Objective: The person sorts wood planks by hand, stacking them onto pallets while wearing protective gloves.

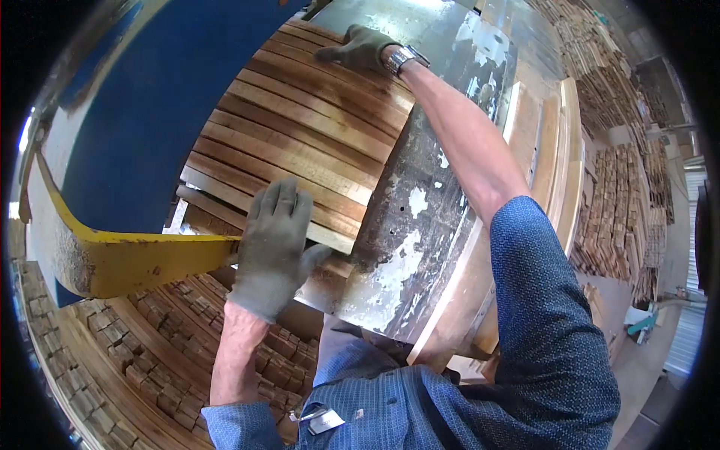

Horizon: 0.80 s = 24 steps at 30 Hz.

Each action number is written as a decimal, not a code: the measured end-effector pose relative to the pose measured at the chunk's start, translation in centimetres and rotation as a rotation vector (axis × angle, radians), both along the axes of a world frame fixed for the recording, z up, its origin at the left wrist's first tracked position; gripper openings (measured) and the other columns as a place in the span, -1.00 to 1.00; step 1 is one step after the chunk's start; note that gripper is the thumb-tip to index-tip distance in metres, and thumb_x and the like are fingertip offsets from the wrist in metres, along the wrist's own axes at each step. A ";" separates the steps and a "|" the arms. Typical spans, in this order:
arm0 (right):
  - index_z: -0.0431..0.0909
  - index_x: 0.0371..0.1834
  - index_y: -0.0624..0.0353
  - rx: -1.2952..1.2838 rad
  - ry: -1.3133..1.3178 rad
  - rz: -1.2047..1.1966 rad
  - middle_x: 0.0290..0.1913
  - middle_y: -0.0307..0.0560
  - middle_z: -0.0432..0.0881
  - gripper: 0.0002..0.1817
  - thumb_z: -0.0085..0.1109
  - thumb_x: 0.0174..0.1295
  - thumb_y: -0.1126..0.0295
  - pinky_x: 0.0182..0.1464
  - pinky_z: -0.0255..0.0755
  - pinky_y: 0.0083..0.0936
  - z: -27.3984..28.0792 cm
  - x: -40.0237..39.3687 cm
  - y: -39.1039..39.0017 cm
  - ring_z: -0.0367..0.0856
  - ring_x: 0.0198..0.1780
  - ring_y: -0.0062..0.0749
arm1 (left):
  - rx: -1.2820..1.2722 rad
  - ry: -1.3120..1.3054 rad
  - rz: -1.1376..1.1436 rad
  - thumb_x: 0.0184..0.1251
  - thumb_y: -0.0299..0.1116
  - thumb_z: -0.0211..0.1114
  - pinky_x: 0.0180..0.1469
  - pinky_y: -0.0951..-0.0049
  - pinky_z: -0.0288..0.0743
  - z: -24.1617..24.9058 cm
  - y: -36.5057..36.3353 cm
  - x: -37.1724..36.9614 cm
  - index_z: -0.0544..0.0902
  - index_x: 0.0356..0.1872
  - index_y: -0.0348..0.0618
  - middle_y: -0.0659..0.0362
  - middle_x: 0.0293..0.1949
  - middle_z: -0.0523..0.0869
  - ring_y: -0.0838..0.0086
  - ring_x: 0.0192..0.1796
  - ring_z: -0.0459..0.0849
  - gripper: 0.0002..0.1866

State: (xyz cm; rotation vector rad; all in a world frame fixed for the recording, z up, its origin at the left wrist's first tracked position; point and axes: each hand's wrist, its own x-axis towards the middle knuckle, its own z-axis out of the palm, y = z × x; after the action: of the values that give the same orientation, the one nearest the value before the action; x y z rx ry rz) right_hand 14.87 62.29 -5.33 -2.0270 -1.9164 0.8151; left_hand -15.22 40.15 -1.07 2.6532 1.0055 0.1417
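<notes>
A row of wooden slats (300, 142) is being pressed flat on the metal counter (420, 217) by open-palmed gloved hands, left hand (276, 244) near, right hand (360, 49) far, keeping edges aligned.

A worn metal table (420, 225) with flaking white paint runs through the middle of the frame. A row of wooden slats (300, 127) lies flat on it, side by side, reaching from centre toward the upper middle.
</notes>
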 end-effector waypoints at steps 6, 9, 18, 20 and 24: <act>0.60 0.14 0.32 0.110 -0.064 -0.126 0.04 0.19 0.70 0.10 0.35 -0.18 -0.53 0.12 0.51 -0.23 0.5 -1.2 0.0 0.68 0.07 0.00 | 0.132 0.001 -0.144 -0.11 -0.09 0.62 0.51 -0.05 0.11 -2.1 1.6 -0.1 0.35 0.32 -0.41 -0.26 0.38 0.35 -0.15 0.48 0.26 -0.02; 0.65 0.08 0.28 0.147 -0.088 -0.148 0.01 0.17 0.72 0.08 0.30 -0.19 -0.57 0.09 0.53 -0.24 0.4 -1.6 -1.0 0.69 0.07 -0.04 | 0.202 0.024 -0.208 0.03 0.06 0.47 0.51 -0.10 0.14 -2.7 1.8 -0.2 0.39 0.30 -0.46 -0.33 0.33 0.42 -0.21 0.45 0.33 -0.07; 0.66 0.04 0.27 0.233 -0.125 -0.142 -0.02 0.16 0.73 0.07 0.26 -0.16 -0.59 0.07 0.54 -0.23 -0.8 -0.1 -2.8 0.70 0.03 -0.05 | 0.323 0.060 -0.304 0.26 -0.15 0.31 0.46 -0.03 0.30 -4.6 0.1 0.7 0.50 0.24 -0.40 -0.30 0.29 0.51 -0.19 0.38 0.44 -0.38; 0.64 0.06 0.28 0.243 -0.101 -0.110 0.02 0.18 0.71 0.06 0.28 -0.15 -0.57 0.11 0.52 -0.23 -1.0 0.9 -4.0 0.68 0.07 -0.05 | 0.321 0.087 -0.330 0.30 -0.22 0.26 0.46 -0.04 0.29 -4.3 -1.1 1.7 0.51 0.22 -0.40 -0.30 0.29 0.51 -0.18 0.37 0.45 -0.45; 0.63 0.06 0.30 0.249 -0.043 -0.135 0.02 0.20 0.71 0.05 0.30 -0.14 -0.54 0.12 0.52 -0.25 -0.3 2.9 -8.3 0.69 0.06 -0.05 | 0.311 0.037 -0.363 0.34 -0.36 0.18 0.46 -0.08 0.28 -4.2 -4.9 4.0 0.53 0.20 -0.38 -0.29 0.28 0.52 -0.18 0.36 0.47 -0.55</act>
State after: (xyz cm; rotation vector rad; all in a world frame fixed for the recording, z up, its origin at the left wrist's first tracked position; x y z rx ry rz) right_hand 17.78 53.99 -5.62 -2.0079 -1.7786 0.4779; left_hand -11.26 35.30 -5.25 3.0800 0.5287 0.1815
